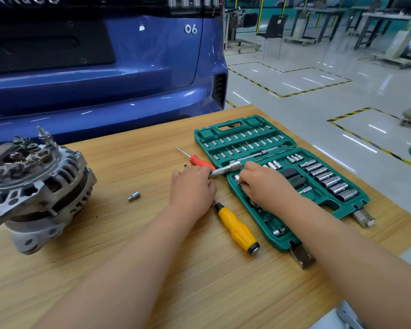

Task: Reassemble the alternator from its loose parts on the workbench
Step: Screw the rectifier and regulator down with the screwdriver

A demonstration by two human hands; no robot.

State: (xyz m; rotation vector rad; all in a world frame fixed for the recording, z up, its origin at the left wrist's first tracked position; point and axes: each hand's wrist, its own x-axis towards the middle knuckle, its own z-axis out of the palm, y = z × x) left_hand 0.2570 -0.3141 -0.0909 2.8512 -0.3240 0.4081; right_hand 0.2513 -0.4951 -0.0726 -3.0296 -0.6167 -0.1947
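Observation:
The grey alternator (37, 184) stands at the left of the wooden workbench (128, 233), its open rear end with terminals facing up. My left hand (191, 188) grips the handle of a silver socket driver (228, 168) that points right over the case. My right hand (262, 184) reaches into the open green socket set case (280, 176) and pinches a small silver socket (237, 178) at the case's left edge. A loose small socket (133, 196) lies on the bench between the alternator and my left hand.
A red-handled screwdriver (199, 161) lies behind my left hand, a yellow-handled one (237, 227) in front of it. A small bit (185, 166) lies near the red one. A blue car's rear (105, 67) stands right behind the bench. The bench's right edge drops to the floor.

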